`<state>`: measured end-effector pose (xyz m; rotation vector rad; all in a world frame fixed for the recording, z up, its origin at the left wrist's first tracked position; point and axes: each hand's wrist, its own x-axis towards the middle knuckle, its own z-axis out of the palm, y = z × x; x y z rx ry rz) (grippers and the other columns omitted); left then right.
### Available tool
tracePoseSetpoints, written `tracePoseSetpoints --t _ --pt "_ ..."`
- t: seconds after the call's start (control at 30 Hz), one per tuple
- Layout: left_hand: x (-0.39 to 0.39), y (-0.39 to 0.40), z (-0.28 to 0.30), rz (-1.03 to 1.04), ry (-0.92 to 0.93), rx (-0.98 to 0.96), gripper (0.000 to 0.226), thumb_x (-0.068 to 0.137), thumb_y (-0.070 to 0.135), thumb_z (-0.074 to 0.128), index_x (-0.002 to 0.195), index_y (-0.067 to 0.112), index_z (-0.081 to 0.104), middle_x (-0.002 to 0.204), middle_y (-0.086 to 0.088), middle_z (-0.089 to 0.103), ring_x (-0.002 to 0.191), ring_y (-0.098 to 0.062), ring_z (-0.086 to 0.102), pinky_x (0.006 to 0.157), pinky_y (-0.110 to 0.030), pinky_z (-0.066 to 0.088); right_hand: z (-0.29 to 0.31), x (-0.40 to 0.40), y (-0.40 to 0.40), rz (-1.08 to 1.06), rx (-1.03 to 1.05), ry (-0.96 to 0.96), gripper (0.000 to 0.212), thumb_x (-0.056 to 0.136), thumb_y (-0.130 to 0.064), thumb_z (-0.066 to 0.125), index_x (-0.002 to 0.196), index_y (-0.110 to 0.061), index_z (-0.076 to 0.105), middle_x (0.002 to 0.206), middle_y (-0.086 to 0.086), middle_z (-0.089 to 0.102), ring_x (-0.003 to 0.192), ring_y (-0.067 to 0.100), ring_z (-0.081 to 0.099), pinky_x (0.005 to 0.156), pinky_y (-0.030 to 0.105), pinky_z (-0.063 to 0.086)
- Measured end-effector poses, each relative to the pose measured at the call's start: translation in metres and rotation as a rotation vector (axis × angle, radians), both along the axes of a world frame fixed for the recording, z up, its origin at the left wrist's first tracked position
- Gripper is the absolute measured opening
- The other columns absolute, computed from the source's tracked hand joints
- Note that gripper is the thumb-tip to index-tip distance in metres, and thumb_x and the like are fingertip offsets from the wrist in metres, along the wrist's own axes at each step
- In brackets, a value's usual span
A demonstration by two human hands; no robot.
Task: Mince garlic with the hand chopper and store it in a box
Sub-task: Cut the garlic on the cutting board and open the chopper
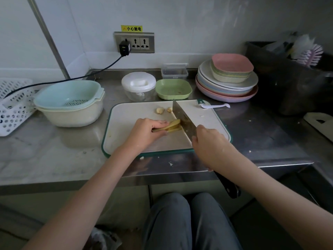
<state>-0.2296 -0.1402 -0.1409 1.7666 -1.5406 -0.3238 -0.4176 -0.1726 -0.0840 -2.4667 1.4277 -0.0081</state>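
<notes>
Head view: my left hand (147, 129) presses curled fingers on yellow slices (173, 126) on the board (129, 112), my right hand (207, 141) grips the cleaver (182, 117) cutting them.

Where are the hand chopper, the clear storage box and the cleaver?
hand chopper (138, 83): head view, on its white lid.
clear storage box (174, 72): head view, on its front wall.
cleaver (182, 117): head view, on the blade's flat.
</notes>
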Motion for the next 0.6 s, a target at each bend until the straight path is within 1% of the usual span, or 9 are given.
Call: tracePoseSetpoints --t 0.1,0.2,0.27,0.3,0.37,0.43,0.5,0.57,0.6 --pt "-0.001 0.0 -0.001 0.003 0.003 -0.005 0.034 0.081 0.013 0.074 0.114 0.013 0.067 0.119 -0.002 0.066 0.107 0.001 0.056 0.095 0.001 0.031 0.003 -0.011 -0.008 -0.004 -0.059 -0.037 0.011 0.098 -0.022 0.039 0.092 -0.012 0.041 0.086 0.008 0.049 0.072 0.027 0.048 0.064 0.032 0.037" --pt "-0.003 0.0 -0.002 0.022 -0.004 0.002 0.033 0.085 0.015 0.071 0.118 0.015 0.066 0.121 0.001 0.065 0.112 -0.006 0.059 0.098 -0.007 0.034 0.017 -0.018 -0.017 -0.035 -0.149 -0.17 0.019 0.097 -0.026 0.036 0.087 -0.011 0.042 0.08 0.009 0.054 0.065 0.032 0.054 0.058 0.037 0.046" --pt "-0.003 -0.001 -0.003 0.04 -0.009 0.009 0.033 0.085 0.017 0.07 0.118 0.016 0.066 0.121 0.003 0.065 0.113 -0.008 0.059 0.1 -0.01 0.034 0.025 -0.012 -0.018 0.005 -0.187 -0.235 0.02 0.098 -0.027 0.035 0.085 -0.013 0.04 0.077 0.009 0.053 0.063 0.032 0.055 0.058 0.039 0.049" --pt "-0.002 -0.001 -0.004 0.046 -0.011 0.008 0.033 0.085 0.017 0.07 0.118 0.016 0.066 0.12 0.002 0.066 0.113 -0.008 0.059 0.1 -0.011 0.034 0.025 -0.008 -0.016 0.028 -0.194 -0.218 0.02 0.099 -0.028 0.035 0.086 -0.013 0.04 0.075 0.007 0.051 0.063 0.03 0.053 0.058 0.037 0.046" --pt "-0.001 -0.002 -0.006 0.035 -0.008 -0.007 0.032 0.084 0.015 0.071 0.116 0.014 0.067 0.118 0.0 0.067 0.112 -0.009 0.061 0.102 -0.013 0.036 0.016 0.002 -0.009 0.054 -0.162 -0.102 0.016 0.1 -0.026 0.035 0.094 -0.013 0.044 0.072 0.003 0.043 0.067 0.026 0.047 0.061 0.033 0.039" --pt "0.0 -0.002 -0.008 0.004 -0.012 -0.019 0.031 0.083 0.015 0.072 0.114 0.014 0.068 0.117 -0.001 0.067 0.111 -0.009 0.062 0.103 -0.014 0.038 -0.002 0.009 -0.002 0.054 -0.102 -0.001 0.013 0.1 -0.02 0.037 0.104 -0.012 0.045 0.077 0.005 0.043 0.072 0.025 0.048 0.063 0.033 0.04" --pt "0.001 -0.003 -0.008 -0.005 -0.018 -0.021 0.031 0.082 0.015 0.073 0.113 0.015 0.068 0.117 0.0 0.067 0.11 -0.008 0.062 0.104 -0.017 0.039 -0.007 0.012 -0.004 0.031 -0.064 0.005 0.006 0.099 -0.019 0.04 0.1 -0.013 0.043 0.078 0.004 0.045 0.07 0.021 0.049 0.06 0.031 0.041" --pt "0.001 -0.004 -0.008 -0.014 -0.001 -0.016 0.031 0.082 0.014 0.073 0.113 0.015 0.069 0.116 0.001 0.068 0.109 -0.007 0.062 0.104 -0.017 0.039 -0.004 0.011 -0.01 0.029 -0.039 -0.009 0.008 0.098 -0.02 0.043 0.092 -0.016 0.039 0.073 0.002 0.042 0.061 0.014 0.043 0.05 0.027 0.034" --pt "0.002 -0.005 -0.007 -0.015 0.008 -0.014 0.031 0.081 0.013 0.074 0.112 0.015 0.069 0.116 0.001 0.068 0.109 -0.006 0.062 0.103 -0.015 0.039 -0.003 0.011 -0.015 0.034 -0.038 -0.024 0.01 0.098 -0.02 0.043 0.09 -0.015 0.039 0.073 0.002 0.042 0.059 0.013 0.041 0.048 0.026 0.03"
